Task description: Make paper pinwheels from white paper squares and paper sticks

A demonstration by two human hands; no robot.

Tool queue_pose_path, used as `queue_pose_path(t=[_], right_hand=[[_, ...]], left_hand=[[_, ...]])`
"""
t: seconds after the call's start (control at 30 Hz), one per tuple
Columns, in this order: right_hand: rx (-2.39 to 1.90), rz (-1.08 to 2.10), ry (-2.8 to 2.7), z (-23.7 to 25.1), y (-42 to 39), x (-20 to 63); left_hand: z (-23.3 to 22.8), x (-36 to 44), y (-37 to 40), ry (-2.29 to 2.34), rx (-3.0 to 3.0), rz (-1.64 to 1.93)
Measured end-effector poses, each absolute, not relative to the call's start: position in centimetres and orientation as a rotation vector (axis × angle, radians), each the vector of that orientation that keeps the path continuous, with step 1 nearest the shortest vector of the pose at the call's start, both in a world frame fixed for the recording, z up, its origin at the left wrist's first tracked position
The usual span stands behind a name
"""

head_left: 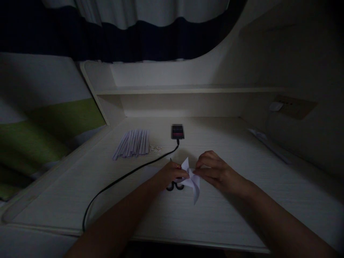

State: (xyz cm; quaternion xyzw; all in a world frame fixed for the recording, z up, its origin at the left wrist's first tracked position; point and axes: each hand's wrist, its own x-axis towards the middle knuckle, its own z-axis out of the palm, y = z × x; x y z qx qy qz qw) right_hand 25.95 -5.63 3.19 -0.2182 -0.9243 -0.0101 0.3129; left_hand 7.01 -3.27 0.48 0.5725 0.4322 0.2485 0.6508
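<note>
Between my hands is a white paper pinwheel (pixel 196 184) with curved, pointed blades, held just above the desk. My left hand (pixel 172 174) grips it from the left, thumb pressed near its centre, and wears a ring. From the right, my right hand (pixel 215 169) pinches at the middle of the pinwheel with thumb and fingertips; anything small in that pinch is hidden. Below my left hand lie scissors (pixel 174 186), with their black handles showing and most of the blades covered. A pale sheet of paper (pixel 149 172) lies partly under my left forearm.
Many rolled paper sticks (pixel 133 143) lie in a pile at the back left, with small pale bits (pixel 155 148) beside them. A dark device (pixel 177 132) stands behind my hands, its black cable (pixel 129 173) curving to the front edge. A shelf (pixel 174 89) spans the back.
</note>
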Motion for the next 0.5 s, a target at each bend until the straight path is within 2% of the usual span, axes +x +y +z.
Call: queue_pose_path(t=[0.5], right_hand=[[-0.682, -0.068, -2.546, 4.06, -6.44, 25.3]], left_hand=[[0.49, 7.17, -3.34, 0.895, 1.169, 0.581]])
